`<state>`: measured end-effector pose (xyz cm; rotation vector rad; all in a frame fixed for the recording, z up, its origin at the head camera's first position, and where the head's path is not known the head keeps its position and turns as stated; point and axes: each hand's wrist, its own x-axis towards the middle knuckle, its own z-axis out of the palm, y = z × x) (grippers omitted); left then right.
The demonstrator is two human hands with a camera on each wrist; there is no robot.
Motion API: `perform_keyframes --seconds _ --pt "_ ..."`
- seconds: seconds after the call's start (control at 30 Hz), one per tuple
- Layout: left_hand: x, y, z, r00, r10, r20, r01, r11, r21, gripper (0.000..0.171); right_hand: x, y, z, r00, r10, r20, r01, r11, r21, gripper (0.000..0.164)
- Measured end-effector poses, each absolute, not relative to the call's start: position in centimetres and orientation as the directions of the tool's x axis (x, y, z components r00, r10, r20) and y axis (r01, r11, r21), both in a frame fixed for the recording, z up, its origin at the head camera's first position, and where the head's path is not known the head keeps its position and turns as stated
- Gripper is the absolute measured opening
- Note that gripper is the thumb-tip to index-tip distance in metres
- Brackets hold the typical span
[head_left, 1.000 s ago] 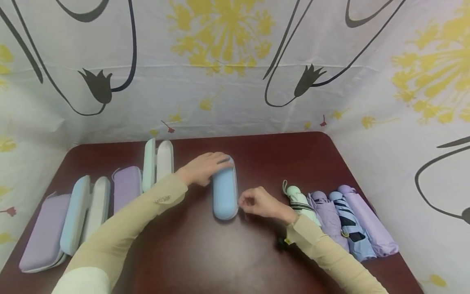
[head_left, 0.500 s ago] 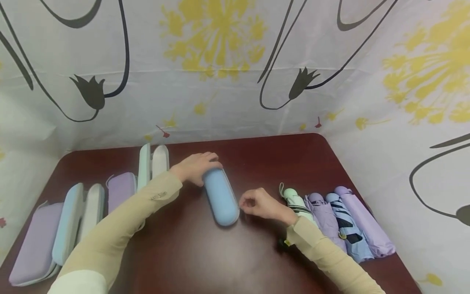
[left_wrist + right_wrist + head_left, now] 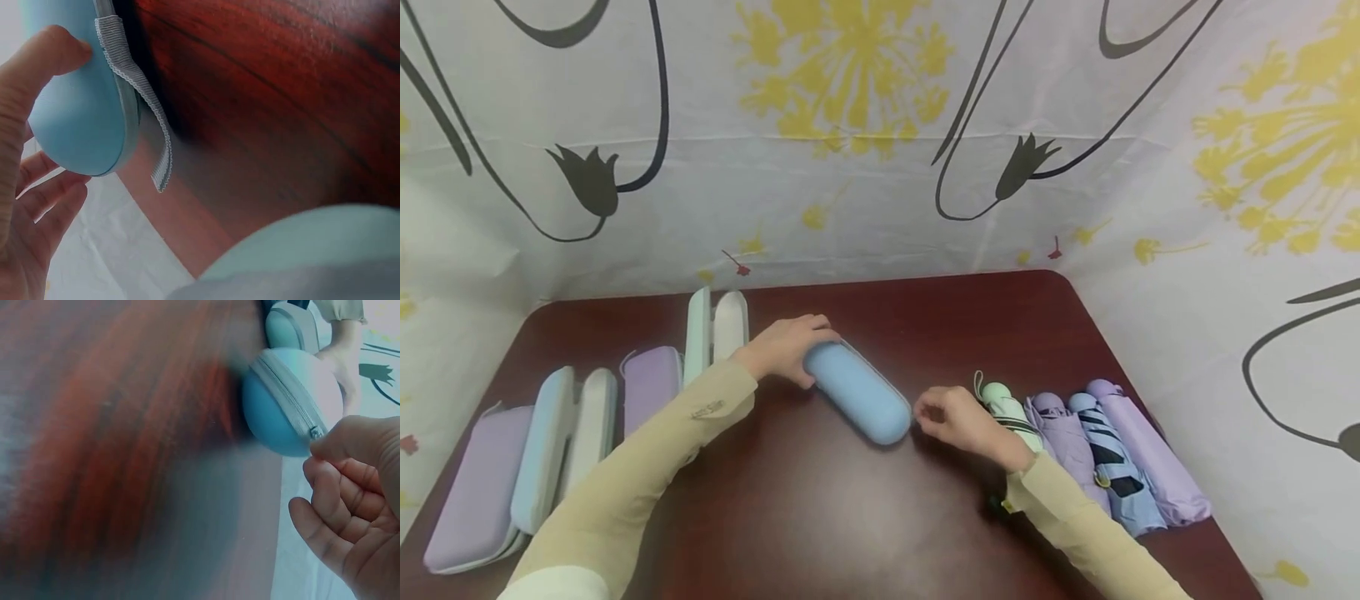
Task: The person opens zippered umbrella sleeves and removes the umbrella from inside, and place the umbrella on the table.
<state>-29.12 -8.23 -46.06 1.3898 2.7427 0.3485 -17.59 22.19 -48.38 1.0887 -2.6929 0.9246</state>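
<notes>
A light blue capsule-shaped zippered case (image 3: 859, 393) lies aslant on the dark red table, its rounded near end toward the right. My left hand (image 3: 786, 346) grips its far left end; in the left wrist view the thumb lies on top and the other fingers go round the side and end. A grey ribbed fabric strap (image 3: 142, 87) hangs from that end. At the opposite end, my right hand (image 3: 958, 421) pinches the zipper pull (image 3: 317, 432) between thumb and index finger. The zipper (image 3: 287, 387) runs along the rounded end, and the case looks closed there.
To the left lie a lilac case (image 3: 481, 483), an opened blue-and-white case (image 3: 542, 454), another lilac case (image 3: 651, 383) and an opened mint-and-white case (image 3: 697, 333). Several folded umbrellas, including a mint one (image 3: 998, 396) and a lilac one (image 3: 1150, 454), lie side by side at the right.
The blue case has turned from nearly straight to aslant: its far end swung left with my left hand, its near end shifted right. My right hand moved slightly right with it.
</notes>
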Motion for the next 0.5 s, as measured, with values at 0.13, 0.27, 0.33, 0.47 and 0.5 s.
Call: perform_keyframes --seconds 0.13,0.27,0.33,0.47,0.5 --pt "-28.9 -8.4 -46.7 -0.626 0.775 0.085 0.764 0.587 0.269 0.069 -17.1 22.4 -48.8 -0.782 -0.518 0.345 -0.622 0.626 -0.469 0.011" --pt "-28.4 -8.4 -47.2 -0.654 0.747 0.116 0.739 0.599 0.309 0.069 -16.9 22.6 -49.1 -0.836 -0.408 0.367 -0.545 0.698 -0.464 0.013" --pt "-28.1 -8.4 -47.5 -0.665 0.735 0.133 0.730 0.603 0.322 0.070 -16.9 22.6 -49.1 -0.858 -0.370 0.356 -0.507 0.719 -0.476 0.013" --pt "-27.6 -8.4 -47.8 -0.688 0.710 0.154 0.712 0.618 0.333 0.071 -16.5 22.8 -49.2 -0.885 -0.334 0.325 -0.460 0.733 -0.501 0.013" --pt "-27.5 -8.4 -47.9 -0.695 0.701 0.158 0.705 0.624 0.337 0.071 -16.5 22.8 -49.3 -0.888 -0.331 0.320 -0.455 0.732 -0.506 0.012"
